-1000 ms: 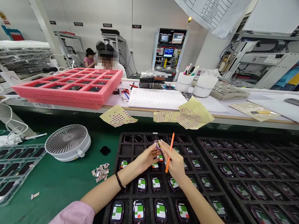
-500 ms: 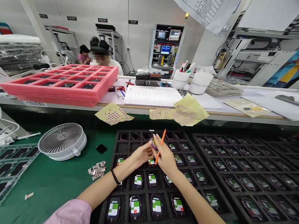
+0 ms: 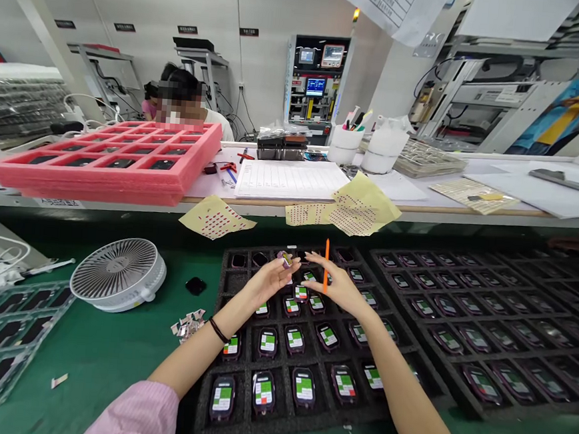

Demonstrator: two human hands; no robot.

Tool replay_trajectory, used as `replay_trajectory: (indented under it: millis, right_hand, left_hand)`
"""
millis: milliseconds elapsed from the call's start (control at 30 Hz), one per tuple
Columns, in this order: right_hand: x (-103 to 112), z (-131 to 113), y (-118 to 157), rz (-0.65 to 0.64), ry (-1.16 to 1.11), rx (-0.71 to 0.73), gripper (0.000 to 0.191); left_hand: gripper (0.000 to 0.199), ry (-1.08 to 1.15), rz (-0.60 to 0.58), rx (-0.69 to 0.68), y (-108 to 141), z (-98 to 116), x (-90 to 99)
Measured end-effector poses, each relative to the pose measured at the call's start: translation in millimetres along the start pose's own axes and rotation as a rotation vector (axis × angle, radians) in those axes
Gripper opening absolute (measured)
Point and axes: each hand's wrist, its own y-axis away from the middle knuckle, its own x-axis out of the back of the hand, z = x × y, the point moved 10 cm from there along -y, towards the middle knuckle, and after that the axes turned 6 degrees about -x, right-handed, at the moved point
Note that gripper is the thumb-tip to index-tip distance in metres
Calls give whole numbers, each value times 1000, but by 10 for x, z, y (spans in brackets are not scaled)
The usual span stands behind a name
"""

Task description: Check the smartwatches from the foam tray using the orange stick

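Note:
My left hand (image 3: 267, 282) pinches a small purple-rimmed watch-like device (image 3: 285, 259) between its fingertips, above the top rows of a black foam tray (image 3: 227, 286). My right hand (image 3: 337, 282) grips a thin orange stick (image 3: 326, 267), which stands nearly upright, and its fingertips point toward the device. Rows of similar devices (image 3: 263, 392) with green, white and red labels lie in the tray pockets beneath both hands. A few pockets at the tray's top left hold dark items without visible labels.
A second black foam tray (image 3: 476, 325) of labelled devices lies to the right. On the left are a white fan (image 3: 118, 274), paper scraps (image 3: 188, 325) and a clear tray (image 3: 4, 335). A pink foam tray (image 3: 102, 175) sits on the shelf ahead, with a co-worker (image 3: 188, 102) beyond.
My hands have moved apart, with the left hand lifting the device away from the right. The orange stick has swung from tilted to nearly upright. The whole scene has shifted slightly left and upward.

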Motion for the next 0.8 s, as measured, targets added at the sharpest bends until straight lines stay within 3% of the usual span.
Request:
replay_trajectory:
  millis: [167, 367, 667, 800]
  right_hand:
    - [-326, 282, 34, -169, 316, 13, 55]
    - [-496, 307, 52, -210, 361, 44, 50]
    - [-360, 124, 34, -13, 384, 93, 45]
    - [-225, 131, 12, 63, 237, 14, 39]
  left_hand:
    - [42, -392, -111, -230, 51, 321, -166]
    - [48, -673, -166, -353, 186, 500, -310]
    - [54, -528, -141, -303, 216, 457, -340]
    - [47, -512, -122, -281, 201, 446, -323]
